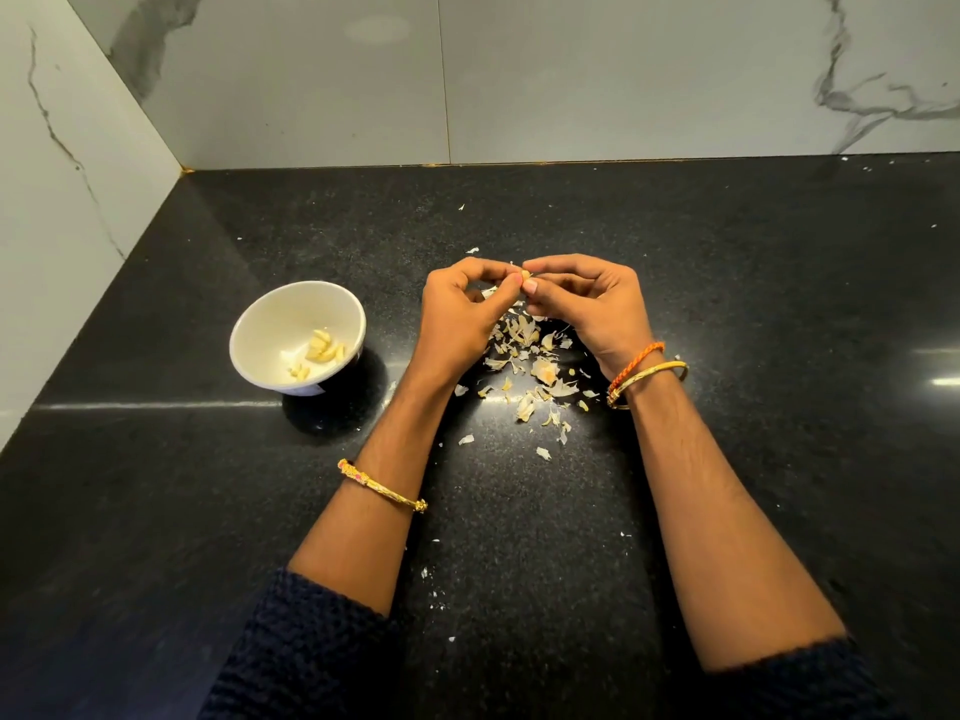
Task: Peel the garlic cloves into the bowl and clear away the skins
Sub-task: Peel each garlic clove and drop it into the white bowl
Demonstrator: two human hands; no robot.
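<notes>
- No writing or brand name is showing on anything here.
- The left hand (457,317) and the right hand (592,309) are meeting fingertip to fingertip, and both are pinching one small pale garlic clove (526,275) between their curled thumbs and fingers.
- The clove is sitting right at the fingertips, held up above the shiny black stone counter (727,283).
- A thin bit of white skin is sticking out just beside the left fingertips.
- A messy pile of dry, papery white and tan garlic skins (535,366) is lying on the counter right under the fingers and between the two wrists; the bits are too many to count.
- More tiny flakes are lying spread out, some past the fingertips and some back beside the forearms.
- One round white bowl (270,324) is standing well to the left of the left fingers, not touching them.
- Peeled yellowish garlic cloves (319,350) are lying in the bottom of the bowl, maybe ten, but they are bunched up and hard to count.
- The left arm is wearing one gold bangle (382,488).
- The right wrist is wearing two things: one plain gold bangle (652,379) and one twisted orange thread band (636,366).
- Two dark blue knitted sleeves (311,646) are pushed up the arms.
- Grey-veined white marble tiles (571,75) are standing behind the counter, far past the fingertips.
</notes>
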